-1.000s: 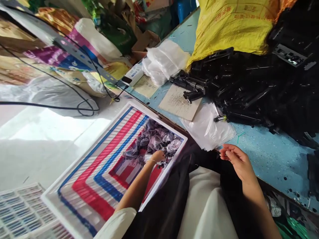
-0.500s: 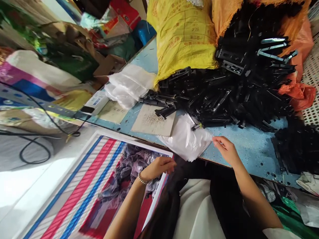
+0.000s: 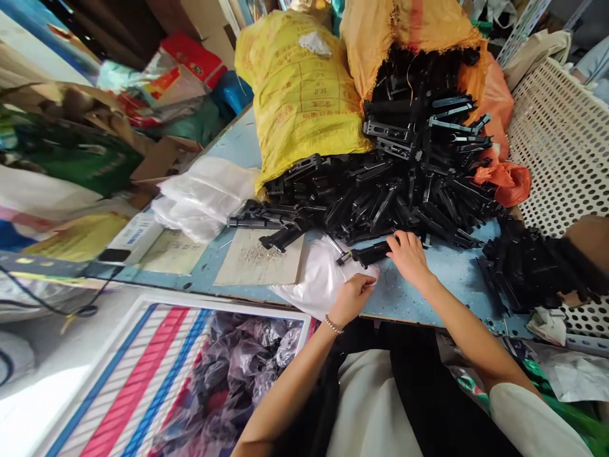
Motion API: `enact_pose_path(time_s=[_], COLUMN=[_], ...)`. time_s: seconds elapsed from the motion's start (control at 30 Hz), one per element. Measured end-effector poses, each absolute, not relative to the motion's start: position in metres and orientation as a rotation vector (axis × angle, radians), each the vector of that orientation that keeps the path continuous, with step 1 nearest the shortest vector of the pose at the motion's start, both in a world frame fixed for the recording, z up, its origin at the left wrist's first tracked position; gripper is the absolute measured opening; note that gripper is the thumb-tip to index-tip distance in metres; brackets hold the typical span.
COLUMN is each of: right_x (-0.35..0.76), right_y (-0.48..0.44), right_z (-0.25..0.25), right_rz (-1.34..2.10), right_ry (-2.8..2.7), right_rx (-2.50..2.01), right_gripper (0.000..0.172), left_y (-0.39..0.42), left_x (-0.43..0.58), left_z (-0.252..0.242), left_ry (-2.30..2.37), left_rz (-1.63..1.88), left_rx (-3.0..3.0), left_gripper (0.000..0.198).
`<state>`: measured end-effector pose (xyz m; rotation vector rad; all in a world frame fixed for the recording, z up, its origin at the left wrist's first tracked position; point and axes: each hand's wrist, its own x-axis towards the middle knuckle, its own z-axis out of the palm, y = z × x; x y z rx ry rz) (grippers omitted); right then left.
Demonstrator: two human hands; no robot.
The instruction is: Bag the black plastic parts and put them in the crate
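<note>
My left hand (image 3: 353, 299), a beaded bracelet at its wrist, is closed in a pinch at the right edge of a stack of clear plastic bags (image 3: 316, 279) lying by the table's front edge. Just beyond it, my right hand (image 3: 409, 257) has its fingers bent over the end of a black slotted part (image 3: 373, 254), which lies above the bags with a metal piece at its left end. Behind both hands spreads a large heap of similar black parts (image 3: 380, 197); some have silvery metal strips.
A yellow woven sack (image 3: 304, 95) and an orange sack (image 3: 366, 38) stand behind the heap. Cardboard (image 3: 259, 260) lies left of the bags. Bagged dark items fill a striped container (image 3: 157, 381) below left. At right are another pile of parts (image 3: 528, 266) and a perforated basket (image 3: 561, 133).
My view has swung right. My left hand has come from above the striped container to the bags' edge. My right hand has left the bags' edge and now grips a black part.
</note>
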<state>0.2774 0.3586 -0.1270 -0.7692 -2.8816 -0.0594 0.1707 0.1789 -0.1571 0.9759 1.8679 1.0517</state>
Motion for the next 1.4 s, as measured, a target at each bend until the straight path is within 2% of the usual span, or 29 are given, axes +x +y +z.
enact_pose_path(time_s=[0.17, 0.27, 0.33, 0.37, 0.47, 0.53, 0.6, 0.73, 0.87, 0.97, 1.03, 1.17, 1.23, 1.3, 1.4], right_x=[0.287, 0.303, 0.318, 0.326, 0.346, 0.356, 0.364, 0.380, 0.387, 0.380, 0.373, 0.369, 0.376, 0.387, 0.399], right_y=[0.369, 0.371, 0.362, 0.355, 0.323, 0.303, 0.291, 0.292, 0.309, 0.319, 0.323, 0.323, 0.318, 0.307, 0.288], right_z=[-0.125, -0.128, -0.135, -0.139, -0.150, -0.152, -0.148, -0.126, -0.105, -0.097, -0.095, -0.100, -0.104, -0.107, -0.113], right_rz=[0.081, 0.405, 0.772, 1.018, 1.867, 2.154, 2.022, 1.256, 0.974, 0.746, 0.780, 1.374, 1.474, 1.255, 0.580], right_ry=[-3.019, -2.973, -2.768, -2.618, -2.096, -1.873, -1.904, -2.134, -2.002, -2.135, -2.205, -2.000, -2.010, -2.231, -2.505], right_rx=[-0.713, -0.824, -0.936, -0.967, -0.859, -0.729, -0.746, -0.748, -0.589, -0.616, -0.682, -0.952, -0.946, -0.756, -0.363], right_gripper=[0.039, 0.027, 0.022, 0.024, 0.044, 0.054, 0.051, 0.037, 0.027, 0.028, 0.033, 0.051, 0.053, 0.047, 0.032], left_y=[0.180, 0.176, 0.174, 0.174, 0.182, 0.191, 0.202, 0.215, 0.216, 0.214, 0.215, 0.225, 0.230, 0.233, 0.237], left_x=[0.169, 0.167, 0.168, 0.171, 0.189, 0.206, 0.220, 0.231, 0.231, 0.240, 0.247, 0.252, 0.247, 0.241, 0.240], left_z=[-0.155, -0.156, -0.156, -0.154, -0.144, -0.132, -0.119, -0.095, -0.083, -0.083, -0.086, -0.095, -0.098, -0.100, -0.100], left_ry=[1.909, 1.900, 1.890, 1.856, 1.488, 1.166, 1.020, 1.059, 1.121, 1.126, 1.142, 1.258, 1.252, 1.224, 1.184], left_rz=[0.999, 1.003, 1.050, 1.105, 1.383, 1.519, 1.575, 1.530, 1.385, 1.236, 1.192, 1.261, 1.303, 1.343, 1.347], left_rx=[0.949, 0.952, 0.943, 0.918, 0.757, 0.589, 0.427, 0.369, 0.432, 0.429, 0.422, 0.420, 0.338, 0.242, 0.177], left_gripper=[0.026, 0.026, 0.027, 0.031, 0.066, 0.084, 0.081, 0.068, 0.068, 0.063, 0.061, 0.057, 0.063, 0.074, 0.084])
